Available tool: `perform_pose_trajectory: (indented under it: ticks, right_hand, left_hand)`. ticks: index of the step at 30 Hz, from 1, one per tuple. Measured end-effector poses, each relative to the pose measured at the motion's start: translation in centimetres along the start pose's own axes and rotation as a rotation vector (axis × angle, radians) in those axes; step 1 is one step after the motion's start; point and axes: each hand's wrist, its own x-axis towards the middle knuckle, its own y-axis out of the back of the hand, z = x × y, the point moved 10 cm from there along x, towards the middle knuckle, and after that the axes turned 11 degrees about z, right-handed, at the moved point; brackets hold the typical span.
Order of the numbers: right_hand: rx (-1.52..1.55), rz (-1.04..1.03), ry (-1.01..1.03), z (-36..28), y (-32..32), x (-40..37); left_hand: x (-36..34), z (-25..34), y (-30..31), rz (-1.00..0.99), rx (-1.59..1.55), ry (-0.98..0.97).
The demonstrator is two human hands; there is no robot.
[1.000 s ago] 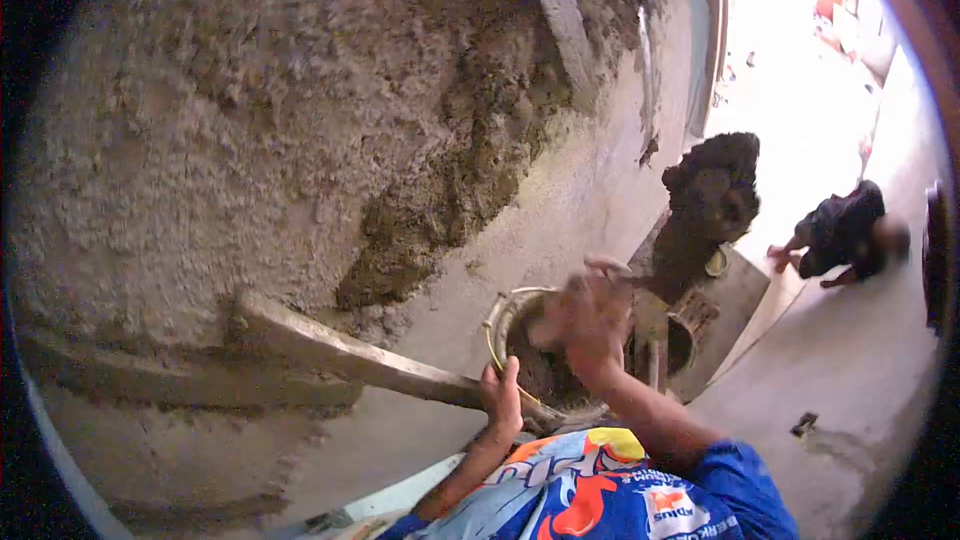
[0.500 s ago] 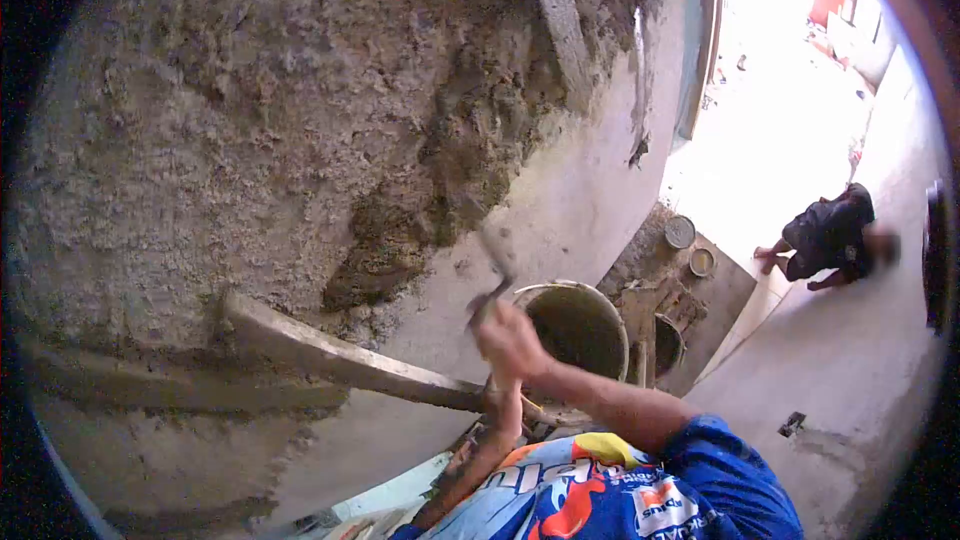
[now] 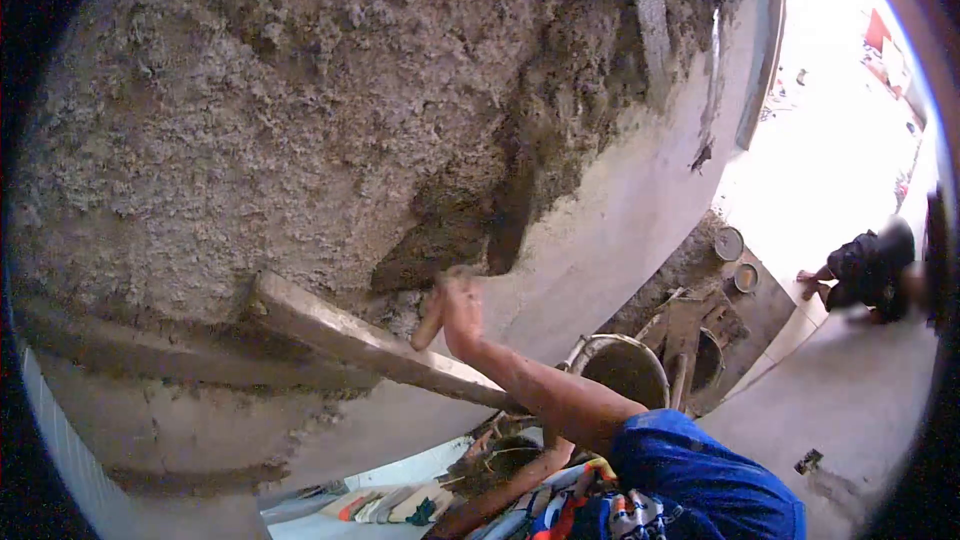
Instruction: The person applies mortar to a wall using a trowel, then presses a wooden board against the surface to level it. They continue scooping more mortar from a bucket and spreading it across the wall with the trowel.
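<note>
My right hand (image 3: 460, 312) is closed around a trowel, its light handle end (image 3: 427, 328) poking out below the fingers. The trowel's dark blade (image 3: 511, 225) seems to lie against wet mortar (image 3: 440, 230) on the wall. Below this hand, a long wooden straightedge (image 3: 380, 342) slants down to the right, its upper end by the rough plaster. My left hand (image 3: 558, 452) is low, partly behind my right forearm, near the lower end of the straightedge; its fingers are hidden. A bucket (image 3: 663, 380) stands just right of my right forearm.
Rough plaster (image 3: 250, 140) covers much of the wall, beside a smoother pale part (image 3: 610, 220). On the floor are another bucket (image 3: 709, 360) and two small round containers, one a can (image 3: 728, 243). A person (image 3: 870, 265) in dark clothes is at the right. Stacked items (image 3: 390, 505) lie below.
My right hand has moved left and slightly up, bringing the trowel to the wall. My left hand has dropped lower and to the right. The camera view has shifted.
</note>
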Motion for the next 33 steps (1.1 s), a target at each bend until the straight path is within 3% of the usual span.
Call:
perform_pose_trajectory:
  ticks: [2, 3, 5, 6, 8, 9, 11, 12, 14, 16, 18, 20, 22, 24, 26, 27, 30, 31, 33]
  right_hand:
    - [-0.158, -0.312, 0.171, -0.8, -4.4, -2.2]
    - [-0.16, -0.316, 0.171, -1.0, -4.9, -2.7]
    - [-0.14, -0.297, 0.047, -3.1, -6.9, -6.1]
    - [0.018, -0.318, -0.078, -2.9, -7.9, -7.3]
    - [0.116, -0.428, -0.23, -3.1, -9.8, -9.4]
    - [0.114, -0.428, -0.229, -3.9, -10.3, -10.3]
    - [0.277, -0.646, -0.411, -5.7, -13.3, -14.5]
    - [0.274, -0.648, -0.4, -6.9, -13.7, -15.5]
    - [0.497, -0.789, -0.664, -9.4, -15.1, -19.0]
    - [0.477, -0.913, -0.684, -12.6, -14.8, -21.1]
    - [0.371, -0.985, -0.559, -15.6, -13.2, -22.3]
    - [0.043, -0.917, -0.107, -19.5, -10.8, -21.4]
    - [-0.04, -0.75, 0.394, -23.9, -7.2, -17.9]
    - [0.037, -0.37, 0.939, -30.2, -4.4, -15.7]
    - [0.112, 0.19, 1.321, -34.3, -0.8, -14.4]
    - [0.105, 0.198, 1.33, -33.8, 0.5, -12.9]
    - [-1.188, 0.063, 0.831, -27.2, 0.2, -3.1]
    - [-1.186, 0.08, 0.835, -27.1, 1.7, -4.1]
    - [-1.189, -0.357, 0.809, -21.0, 4.2, -10.2]
  left_hand:
    - [0.0, 0.1, 0.3, 0.007, -0.016, 0.003]
    - [0.1, 0.1, 0.4, 0.008, -0.021, 0.008]
    - [0.5, 0.1, 0.7, 0.012, -0.027, 0.022]
    - [0.8, 0.4, 0.5, 0.018, -0.035, 0.021]
    - [1.2, 0.6, 0.8, 0.03, -0.041, 0.03]
    - [1.3, 0.6, 1.1, 0.036, -0.044, 0.034]
    - [1.6, 0.4, 1.3, 0.043, -0.048, 0.034]
    - [2.0, 0.4, 1.3, 0.046, -0.054, 0.032]
    - [2.4, 0.1, 1.1, 0.05, -0.072, 0.024]
    - [3.0, 0.0, 0.7, 0.054, -0.094, 0.01]
    - [3.4, 0.2, 0.5, 0.064, -0.116, -0.005]
    - [4.1, 0.8, 0.5, 0.065, -0.128, -0.028]
    - [4.2, 1.2, 0.3, 0.058, -0.14, -0.046]
    - [4.0, 1.3, 0.0, 0.042, -0.137, -0.045]
    - [3.6, 1.8, 0.5, 0.053, -0.124, -0.024]
    - [3.4, 2.8, 1.0, 0.081, -0.077, -0.027]
    - [3.6, 1.4, 0.2, 0.091, -0.1, 0.084]
    - [4.3, 1.9, -0.2, 0.06, -0.103, 0.067]
    - [5.4, -0.5, -0.6, 0.064, -0.198, 0.028]
